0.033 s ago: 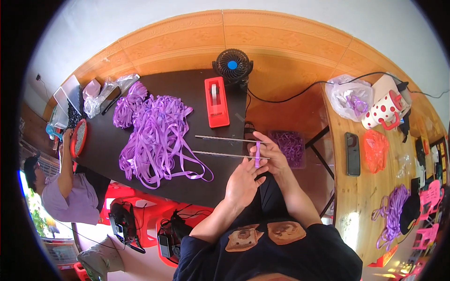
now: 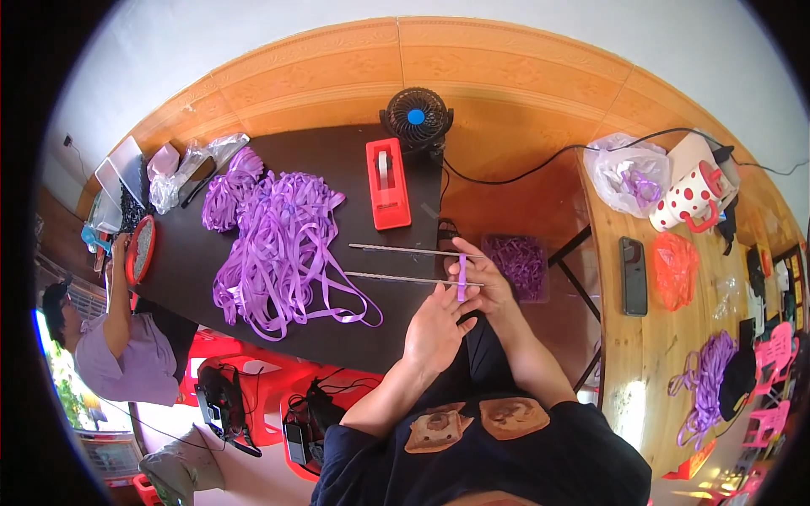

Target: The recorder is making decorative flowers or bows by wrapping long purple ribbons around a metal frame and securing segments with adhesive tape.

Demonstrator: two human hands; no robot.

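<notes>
Two thin, ridged metal rods (image 2: 396,276) run side by side over the edge of the dark table, and a short band of purple ribbon (image 2: 461,278) spans them near their right ends. My right hand (image 2: 492,291) is closed about those ends, its fingers at the upper rod and behind the ribbon. Below, my left hand (image 2: 430,333) is closed with its fingertips against the lower rod, next to the ribbon. A large tangled heap of purple ribbon (image 2: 278,244) lies on the table to the left.
On the dark table (image 2: 329,152) stand a red tape dispenser (image 2: 389,198) and a black fan (image 2: 417,118). A bin of purple pieces (image 2: 516,266) sits below. A wooden table (image 2: 654,354) at right bears a phone (image 2: 633,277) and dotted mug (image 2: 688,198). Another person (image 2: 126,346) works at far left.
</notes>
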